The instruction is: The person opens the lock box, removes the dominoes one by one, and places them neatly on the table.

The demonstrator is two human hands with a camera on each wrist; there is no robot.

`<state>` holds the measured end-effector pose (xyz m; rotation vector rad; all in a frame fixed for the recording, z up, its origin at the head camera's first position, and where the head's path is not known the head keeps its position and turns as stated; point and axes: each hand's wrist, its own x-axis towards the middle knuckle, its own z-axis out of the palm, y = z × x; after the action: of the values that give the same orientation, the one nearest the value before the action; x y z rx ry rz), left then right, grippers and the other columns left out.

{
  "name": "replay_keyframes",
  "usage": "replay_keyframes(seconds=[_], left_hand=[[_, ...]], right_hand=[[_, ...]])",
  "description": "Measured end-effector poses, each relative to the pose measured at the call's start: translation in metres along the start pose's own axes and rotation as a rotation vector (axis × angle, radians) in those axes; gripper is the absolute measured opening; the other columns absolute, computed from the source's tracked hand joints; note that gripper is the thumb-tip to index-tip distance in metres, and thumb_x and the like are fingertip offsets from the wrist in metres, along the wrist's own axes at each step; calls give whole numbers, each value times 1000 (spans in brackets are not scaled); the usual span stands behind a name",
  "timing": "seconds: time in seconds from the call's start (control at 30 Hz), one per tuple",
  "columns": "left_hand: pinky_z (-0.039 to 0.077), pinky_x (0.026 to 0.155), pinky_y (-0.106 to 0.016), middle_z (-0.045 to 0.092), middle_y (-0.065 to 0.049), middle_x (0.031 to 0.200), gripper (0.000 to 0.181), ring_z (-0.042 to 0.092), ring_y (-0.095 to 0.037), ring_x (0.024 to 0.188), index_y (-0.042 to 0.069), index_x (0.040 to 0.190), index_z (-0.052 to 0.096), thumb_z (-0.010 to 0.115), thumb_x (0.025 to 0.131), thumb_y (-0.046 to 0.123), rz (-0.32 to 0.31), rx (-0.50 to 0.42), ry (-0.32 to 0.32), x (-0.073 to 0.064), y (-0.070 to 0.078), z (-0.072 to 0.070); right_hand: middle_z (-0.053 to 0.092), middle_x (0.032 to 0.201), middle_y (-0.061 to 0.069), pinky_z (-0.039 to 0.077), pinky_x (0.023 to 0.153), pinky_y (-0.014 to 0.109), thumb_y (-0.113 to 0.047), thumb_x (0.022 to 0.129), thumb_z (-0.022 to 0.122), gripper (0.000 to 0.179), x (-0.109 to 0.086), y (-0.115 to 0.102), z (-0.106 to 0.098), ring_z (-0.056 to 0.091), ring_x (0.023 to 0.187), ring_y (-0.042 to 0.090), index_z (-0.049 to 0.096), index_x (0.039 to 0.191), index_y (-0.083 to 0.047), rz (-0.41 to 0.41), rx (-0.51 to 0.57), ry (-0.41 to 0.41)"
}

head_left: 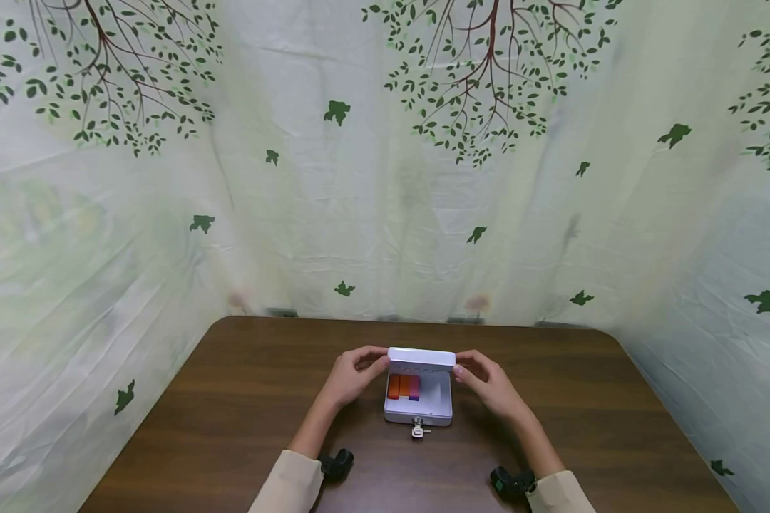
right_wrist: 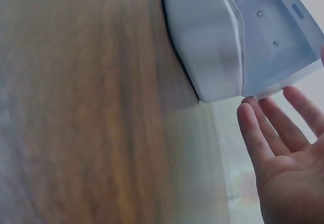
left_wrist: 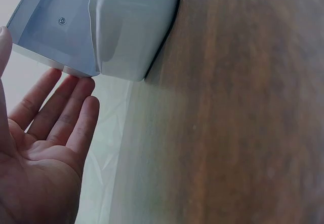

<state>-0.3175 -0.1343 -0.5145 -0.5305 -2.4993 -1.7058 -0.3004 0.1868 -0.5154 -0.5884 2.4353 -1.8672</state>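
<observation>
A small pale lavender cash box (head_left: 433,410) stands on the table with its lid (head_left: 421,358) raised. Orange blocks (head_left: 399,386) and a pink-purple block (head_left: 414,387) lie at the left inside it. A key (head_left: 418,429) sticks out of the front lock. My left hand (head_left: 353,374) holds the lid's left end, fingertips at its outer side and thumb by its edge. At the opposite end, my right hand (head_left: 490,385) holds the lid likewise. Both wrist views show long, fairly straight fingers (left_wrist: 83,125) against the lid; each thumb is mostly cut off.
The brown wooden table (head_left: 231,427) reaches back to a pale curtain (head_left: 308,235) printed with leaves and branches. Curtain also hangs along both sides. A black wrist device (head_left: 337,464) sits at the left wrist, another black device (head_left: 512,483) at the right.
</observation>
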Motion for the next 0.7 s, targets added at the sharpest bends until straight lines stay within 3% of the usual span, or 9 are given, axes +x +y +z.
replay_keyframes(seconds=[0.27, 0.7], left_hand=[[57, 100, -38, 77, 2, 117, 29, 72, -15, 111, 22, 115, 77, 74, 95, 43, -36, -12, 39, 5, -2, 4], [55, 104, -47, 76, 1, 120, 38, 71, -20, 113, 24, 118, 77, 70, 94, 54, -101, 4, 110, 8, -2, 9]], right_hand=[[67, 125, 20, 60, 95, 44, -26, 104, 63, 31, 4, 3, 1, 71, 109, 36, 64, 127, -5, 17, -11, 47], [69, 115, 29, 61, 91, 42, -24, 105, 62, 34, 10, -1, 11, 73, 100, 35, 64, 123, 5, 76, 95, 152]])
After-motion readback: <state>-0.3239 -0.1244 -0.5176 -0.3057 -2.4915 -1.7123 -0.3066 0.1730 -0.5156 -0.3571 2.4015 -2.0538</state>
